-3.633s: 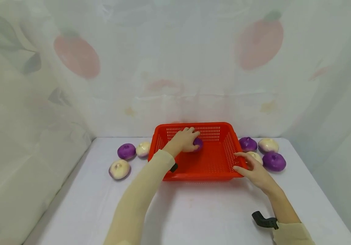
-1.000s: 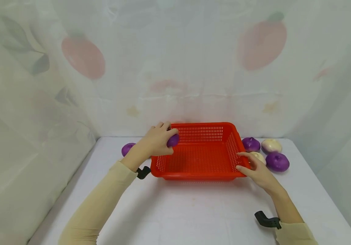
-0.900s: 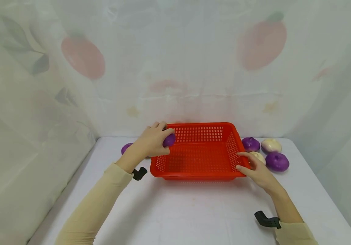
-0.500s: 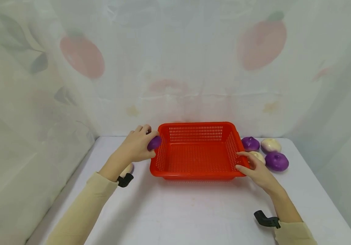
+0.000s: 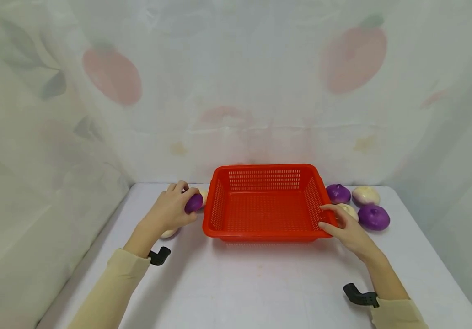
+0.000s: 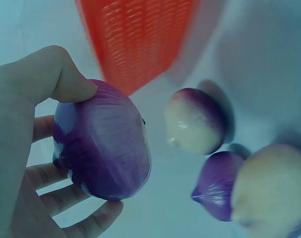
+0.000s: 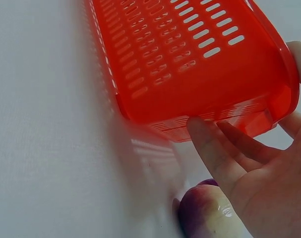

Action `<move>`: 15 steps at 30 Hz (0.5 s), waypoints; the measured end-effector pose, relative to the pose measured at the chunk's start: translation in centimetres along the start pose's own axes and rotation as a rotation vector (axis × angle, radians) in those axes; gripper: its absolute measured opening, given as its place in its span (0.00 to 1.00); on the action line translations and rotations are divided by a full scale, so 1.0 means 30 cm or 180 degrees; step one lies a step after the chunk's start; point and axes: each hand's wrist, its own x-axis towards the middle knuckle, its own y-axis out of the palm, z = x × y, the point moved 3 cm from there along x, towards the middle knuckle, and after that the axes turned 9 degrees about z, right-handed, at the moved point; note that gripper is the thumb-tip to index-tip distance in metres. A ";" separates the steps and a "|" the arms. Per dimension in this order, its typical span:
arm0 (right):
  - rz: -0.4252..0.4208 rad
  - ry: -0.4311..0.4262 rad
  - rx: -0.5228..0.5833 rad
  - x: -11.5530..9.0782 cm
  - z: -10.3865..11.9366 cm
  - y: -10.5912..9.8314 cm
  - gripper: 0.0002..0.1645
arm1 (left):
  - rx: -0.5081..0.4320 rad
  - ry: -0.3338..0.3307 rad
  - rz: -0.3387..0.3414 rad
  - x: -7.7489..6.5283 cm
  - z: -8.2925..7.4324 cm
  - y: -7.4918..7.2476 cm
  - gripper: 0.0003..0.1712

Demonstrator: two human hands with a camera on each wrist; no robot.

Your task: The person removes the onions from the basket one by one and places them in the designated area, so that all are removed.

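My left hand (image 5: pixel 172 208) grips a purple onion (image 6: pixel 108 141) between thumb and fingers, just left of the red basket (image 5: pixel 269 235) in the head view. Near it lie a pale onion (image 5: pixel 171 233) and another pale, purple-tinged onion (image 6: pixel 195 121). A second purple onion (image 6: pixel 219 186) shows in the left wrist view but is hidden behind the hand in the head view. My right hand (image 5: pixel 349 233) holds the basket's right rim, fingers spread along its side wall. Inside, the basket floor shows bare.
Right of the basket, on the white-covered table (image 5: pixel 260 283), sit a purple onion (image 5: pixel 339 193), a pale onion (image 5: pixel 366 195), a second pale onion (image 5: pixel 348 212) partly behind the right hand, and a larger purple onion (image 5: pixel 373 217). A printed curtain (image 5: pixel 260 91) hangs behind.
My left hand has lifted the purple onion out of the basket, carried it left over the rim and lowered it outside. The right hand has stayed at the right rim.
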 end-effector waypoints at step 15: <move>0.0077 0.0038 0.0014 -0.006 0.011 -0.006 0.34 | -0.0065 -0.0083 0.0215 -0.027 0.009 0.131 0.30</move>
